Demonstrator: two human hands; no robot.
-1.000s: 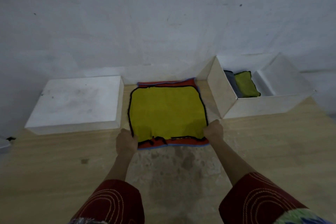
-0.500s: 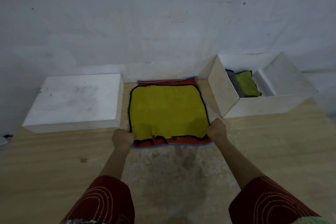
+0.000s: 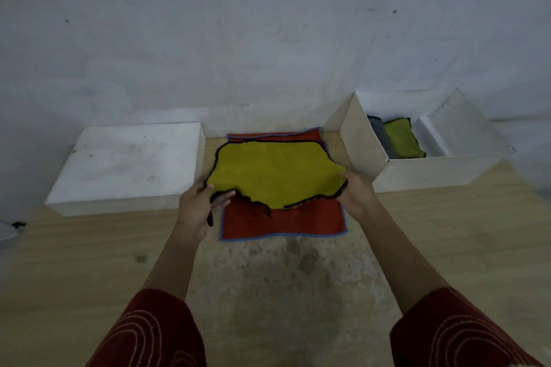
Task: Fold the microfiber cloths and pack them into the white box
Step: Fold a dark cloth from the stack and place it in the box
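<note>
While the left hand [image 3: 198, 205] and right hand [image 3: 356, 197] pinch its near corners, fingers [image 3: 222, 199] clamped on the black-stitched hem, the fuzzy yellow cloth [image 3: 274, 176] hangs raised in a rumpled sheet. Beneath the fingers, a flat red cloth [image 3: 283, 223] with blue edging lies on the pale wooden worktop [image 3: 89, 247]. Beyond the right fingers stands the open white box [image 3: 417, 171], which holds a folded yellow cloth [image 3: 402, 140] and a folded grey cloth [image 3: 378, 132].

Soft cloth, pale wood and matt white board.
We see the yellow cloth [image 3: 274, 176] of fuzzy matt pile, black-stitched at its edge, on a red cloth [image 3: 283, 223] of like nap; the table [image 3: 89, 262] is matt pale wood, worn and blotchy; the white box [image 3: 432, 171] looks like smooth matt board.
</note>
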